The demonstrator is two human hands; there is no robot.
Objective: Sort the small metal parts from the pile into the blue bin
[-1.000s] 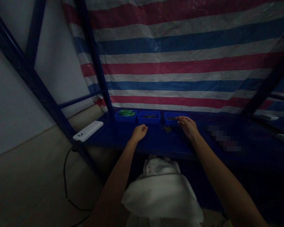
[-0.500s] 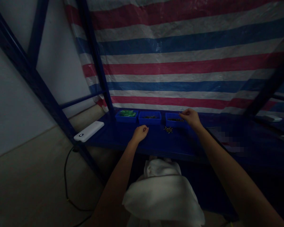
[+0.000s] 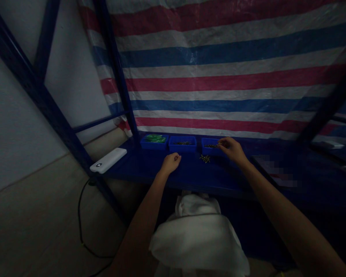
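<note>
My right hand [image 3: 231, 148] is over the right edge of the right-hand blue bin [image 3: 209, 152], fingertips pinched together. What sits in the pinch is too small and dark to name. Small metal pieces that look like screws [image 3: 210, 146] lie inside that bin. In front of it is a loose pile of similar screws [image 3: 205, 158] on the blue shelf [image 3: 190, 175]. My left hand [image 3: 170, 162] rests closed on the shelf, in front of the middle blue bin [image 3: 182, 149], which also holds small metal pieces. Its fingers are curled in, and their contents are hidden.
At the left, a third blue bin [image 3: 154, 146] holds green plastic packets [image 3: 155, 138]. A white power bank [image 3: 108, 160] lies at the shelf's left end, a black cable [image 3: 80, 219] hanging below. Blue posts [image 3: 115, 65] frame the shelf, with a striped tarp [image 3: 207, 82] behind.
My right hand has dropped slightly and come a little nearer, its fingertips still pinched by the right-hand bin. The left hand has stayed in place.
</note>
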